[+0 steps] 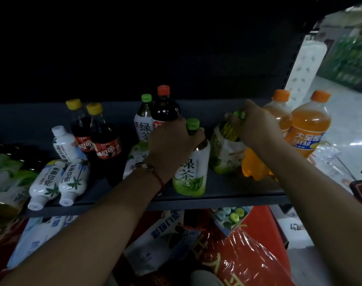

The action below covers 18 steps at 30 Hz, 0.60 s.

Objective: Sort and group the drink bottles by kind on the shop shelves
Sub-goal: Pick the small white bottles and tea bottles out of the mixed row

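Note:
On the dark shelf [227, 193] my left hand [172, 141] grips the neck of an upright green tea bottle [191, 172] with a green cap. My right hand [256, 124] grips the top of a second green tea bottle [225, 151], which tilts to the left. Behind my left hand stand a third green tea bottle [143, 120] and a red-capped cola bottle [165, 108]. Two yellow-capped cola bottles [105, 137] stand at the left. Orange soda bottles [308, 129] stand at the right.
White coconut drink bottles [58, 182] lie on their sides at the shelf's left front, one [64, 143] upright behind them. Below the shelf lie red packages [248, 254] and white-blue bags [161, 234]. A white perforated upright [304, 69] borders the shelf at right.

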Motion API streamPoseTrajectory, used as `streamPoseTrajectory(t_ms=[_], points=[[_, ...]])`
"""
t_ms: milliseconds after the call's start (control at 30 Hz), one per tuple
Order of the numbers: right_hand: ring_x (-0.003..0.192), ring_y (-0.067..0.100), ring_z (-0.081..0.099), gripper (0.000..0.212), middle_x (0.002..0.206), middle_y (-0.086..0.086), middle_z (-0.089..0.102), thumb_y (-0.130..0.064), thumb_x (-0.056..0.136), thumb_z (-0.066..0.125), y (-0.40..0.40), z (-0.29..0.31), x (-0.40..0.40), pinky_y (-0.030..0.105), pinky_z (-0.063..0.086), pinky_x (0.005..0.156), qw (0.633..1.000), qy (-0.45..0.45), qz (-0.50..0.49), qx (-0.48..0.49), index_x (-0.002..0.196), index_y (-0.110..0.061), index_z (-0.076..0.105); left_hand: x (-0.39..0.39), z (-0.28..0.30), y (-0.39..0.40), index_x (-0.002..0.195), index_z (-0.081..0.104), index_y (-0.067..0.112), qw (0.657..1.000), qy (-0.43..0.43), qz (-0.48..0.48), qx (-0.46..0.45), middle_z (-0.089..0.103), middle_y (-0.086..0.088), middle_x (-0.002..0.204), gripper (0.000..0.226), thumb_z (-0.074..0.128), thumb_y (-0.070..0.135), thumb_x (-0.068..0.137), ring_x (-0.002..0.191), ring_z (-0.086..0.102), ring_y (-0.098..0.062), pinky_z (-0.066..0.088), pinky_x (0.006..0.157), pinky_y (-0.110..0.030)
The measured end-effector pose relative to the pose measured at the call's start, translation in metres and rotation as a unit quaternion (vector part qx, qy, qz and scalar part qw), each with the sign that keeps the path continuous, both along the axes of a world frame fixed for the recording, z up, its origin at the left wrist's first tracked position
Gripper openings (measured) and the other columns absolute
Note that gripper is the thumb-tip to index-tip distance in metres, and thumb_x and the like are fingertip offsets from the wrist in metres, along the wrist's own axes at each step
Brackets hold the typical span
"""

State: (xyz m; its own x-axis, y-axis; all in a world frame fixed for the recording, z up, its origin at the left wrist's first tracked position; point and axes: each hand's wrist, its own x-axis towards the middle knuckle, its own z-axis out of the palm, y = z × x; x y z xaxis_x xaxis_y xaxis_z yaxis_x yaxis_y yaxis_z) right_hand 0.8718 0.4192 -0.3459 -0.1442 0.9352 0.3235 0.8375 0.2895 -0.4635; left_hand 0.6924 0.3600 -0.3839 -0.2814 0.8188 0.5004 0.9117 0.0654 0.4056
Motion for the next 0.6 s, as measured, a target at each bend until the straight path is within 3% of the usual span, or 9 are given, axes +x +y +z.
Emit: streamPoseTrajectory(t_ms=[100, 200, 333, 400, 500, 600], points=[[0.084, 0.029, 0.062, 0.046, 0.093, 0.012, 0.06, -0.049, 0.098, 0.046, 0.012, 0.003, -0.006, 0.039, 0.051, 0.066, 0.999, -0.046, -0.015, -0.023, 0.126, -0.012, 0.045, 0.003, -0.01, 0.006, 0.077, 0.047, 0.02, 0.999, 0.026, 0.008, 0.039, 0.051, 0.003, 0.07, 0.044, 0.054, 0.062, 0.09, 0.066, 0.051, -0.017, 0.036, 0.06, -0.028], [0.099, 0.035, 0.062, 0.048, 0.113, 0.019, 0.06, -0.034, 0.099, 0.049, 0.02, 0.001, -0.015, 0.04, 0.047, 0.073, 0.992, -0.108, -0.003, -0.068, 0.138, -0.01, 0.035, 0.0, -0.018, 0.0, 0.079, 0.044, 0.021, 0.998, 0.045, -0.01, 0.044, 0.055, 0.001, 0.069, 0.044, 0.05, 0.061, 0.094, 0.064, 0.057, -0.019, 0.04, 0.056, -0.031], [0.093, 0.031, 0.062, 0.076, 0.116, 0.012, 0.057, -0.038, 0.097, 0.05, -0.003, -0.014, -0.024, 0.039, 0.048, 0.071, 0.994, -0.05, 0.016, -0.096, 0.155, -0.022, 0.004, -0.013, -0.027, -0.034, 0.079, 0.051, 0.018, 0.994, 0.059, -0.084, 0.031, 0.055, 0.004, 0.069, 0.037, 0.056, 0.051, 0.096, 0.063, 0.052, -0.012, 0.04, 0.055, -0.032], [0.102, 0.032, 0.06, 0.07, 0.128, 0.012, 0.053, -0.034, 0.095, 0.054, -0.031, -0.03, -0.025, 0.035, 0.043, 0.07, 0.999, -0.018, 0.04, -0.03, 0.153, -0.023, 0.015, -0.036, -0.039, -0.064, 0.084, 0.058, 0.018, 0.99, 0.099, -0.087, 0.055, 0.06, 0.003, 0.079, 0.029, 0.054, 0.044, 0.097, 0.072, 0.052, -0.01, 0.043, 0.06, -0.029], [0.106, 0.021, 0.056, 0.048, 0.13, 0.003, 0.05, -0.029, 0.092, 0.057, -0.09, -0.065, -0.043, 0.027, 0.043, 0.075, 0.981, 0.032, 0.174, 0.086, 0.138, -0.022, 0.043, -0.093, -0.07, -0.11, 0.107, 0.069, 0.012, 0.982, 0.155, -0.077, 0.08, 0.064, -0.01, 0.11, 0.025, 0.056, 0.029, 0.095, 0.101, 0.059, -0.027, 0.048, 0.084, -0.04], [0.115, 0.017, 0.048, 0.045, 0.132, -0.004, 0.047, -0.035, 0.092, 0.057, -0.123, -0.111, -0.085, 0.029, 0.044, 0.09, 0.944, -0.031, 0.315, 0.093, 0.136, -0.028, 0.047, -0.158, -0.098, -0.154, 0.129, 0.062, 0.007, 0.982, 0.183, -0.018, 0.034, 0.053, -0.021, 0.136, 0.045, 0.056, 0.036, 0.094, 0.123, 0.05, -0.039, 0.041, 0.101, -0.046]])
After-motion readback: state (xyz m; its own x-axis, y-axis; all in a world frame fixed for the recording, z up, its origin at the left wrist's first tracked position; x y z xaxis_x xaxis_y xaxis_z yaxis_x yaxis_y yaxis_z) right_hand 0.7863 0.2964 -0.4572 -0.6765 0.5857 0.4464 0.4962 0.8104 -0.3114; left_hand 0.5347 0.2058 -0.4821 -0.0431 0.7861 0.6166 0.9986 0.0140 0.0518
